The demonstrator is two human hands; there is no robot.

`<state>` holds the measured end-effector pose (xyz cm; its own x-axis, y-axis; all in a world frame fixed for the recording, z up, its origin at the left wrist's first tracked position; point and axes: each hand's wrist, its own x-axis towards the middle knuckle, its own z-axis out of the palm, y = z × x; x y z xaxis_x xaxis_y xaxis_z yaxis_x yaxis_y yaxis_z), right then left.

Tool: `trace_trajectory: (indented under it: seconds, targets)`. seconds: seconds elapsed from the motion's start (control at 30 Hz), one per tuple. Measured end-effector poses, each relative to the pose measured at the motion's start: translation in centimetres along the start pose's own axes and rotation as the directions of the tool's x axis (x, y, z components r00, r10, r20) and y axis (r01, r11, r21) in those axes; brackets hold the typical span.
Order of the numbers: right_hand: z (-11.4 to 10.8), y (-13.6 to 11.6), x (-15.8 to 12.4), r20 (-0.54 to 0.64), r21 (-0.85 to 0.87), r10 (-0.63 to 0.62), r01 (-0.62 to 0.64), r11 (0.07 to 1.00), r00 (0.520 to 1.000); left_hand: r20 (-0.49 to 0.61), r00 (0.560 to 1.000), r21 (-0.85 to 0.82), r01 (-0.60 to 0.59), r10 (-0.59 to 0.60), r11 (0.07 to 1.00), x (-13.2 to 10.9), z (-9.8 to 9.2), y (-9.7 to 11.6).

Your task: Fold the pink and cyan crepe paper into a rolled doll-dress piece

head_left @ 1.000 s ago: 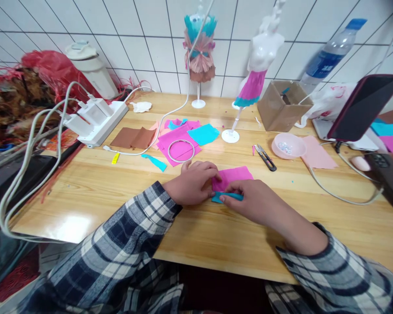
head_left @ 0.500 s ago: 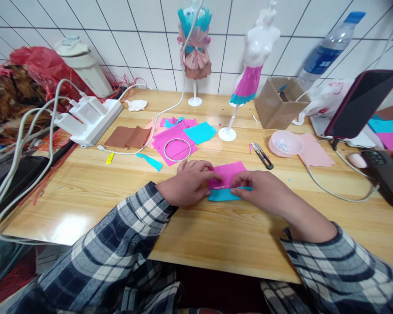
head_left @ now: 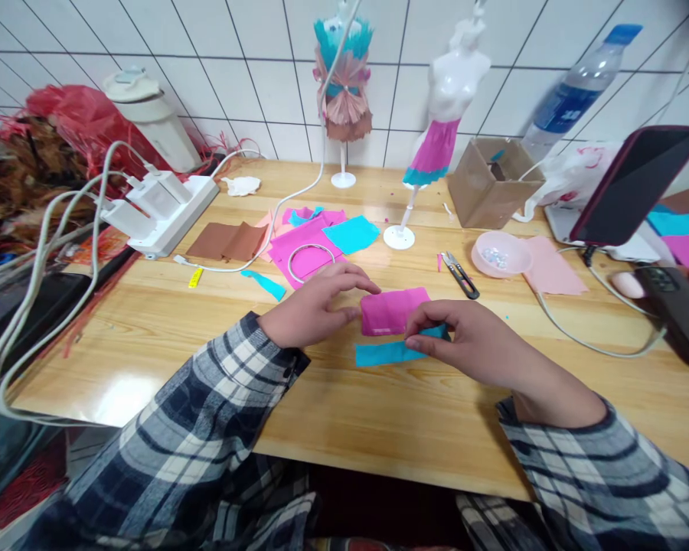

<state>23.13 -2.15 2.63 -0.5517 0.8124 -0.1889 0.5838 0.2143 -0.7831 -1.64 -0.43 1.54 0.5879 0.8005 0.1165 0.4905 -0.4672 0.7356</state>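
A small pink piece of crepe paper (head_left: 387, 310) lies flat on the table in front of me, with a whitish line along its near edge. My right hand (head_left: 465, 337) pinches a blue crepe paper strip (head_left: 379, 354) between thumb and fingers. The strip reaches out to the left, just below the pink piece and apart from it at that end. My left hand (head_left: 321, 302) is open, fingers spread, at the pink piece's left edge, and it holds nothing. Behind it a metal ring (head_left: 290, 264) rests on pink sheets (head_left: 321, 229).
Two small mannequins stand at the back, one in a ruffled outfit (head_left: 344, 84), the other in a pink skirt (head_left: 435, 149). Thread snips (head_left: 460, 275), a pink bowl (head_left: 502, 255) of beads and a cardboard box (head_left: 482, 187) are to the right. A power strip (head_left: 175, 218) sits left.
My right hand has drawn the blue strip toward me, away from the pink piece's near edge. My left hand has let go of the pink piece and shifted left.
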Motion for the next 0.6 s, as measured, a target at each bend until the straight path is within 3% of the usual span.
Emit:
trace_trajectory:
  seconds: [0.13,0.27,0.4,0.6]
  targets:
    - [0.0,0.2,0.2,-0.034,0.017,-0.005,0.006,1.0,0.999,0.087,0.996,-0.117,-0.011,0.022,0.993,0.0,-0.2,0.8]
    - [-0.4,0.9,0.2,-0.097,0.056,0.029,-0.023,0.998,0.995,0.096,0.995,-0.051,-0.011,0.016,0.999,-0.1,0.3,0.4]
    - [-1.3,2.6,0.0,-0.071,0.12,0.112,-0.103,0.987,0.991,0.108,0.994,0.048,-0.011,0.006,0.999,0.0,0.5,0.0]
    - [-2.4,4.8,-1.0,0.026,0.305,0.282,-0.276,0.911,0.959,0.194,0.968,0.151,0.132,-0.16,0.98,0.0,0.6,0.8]
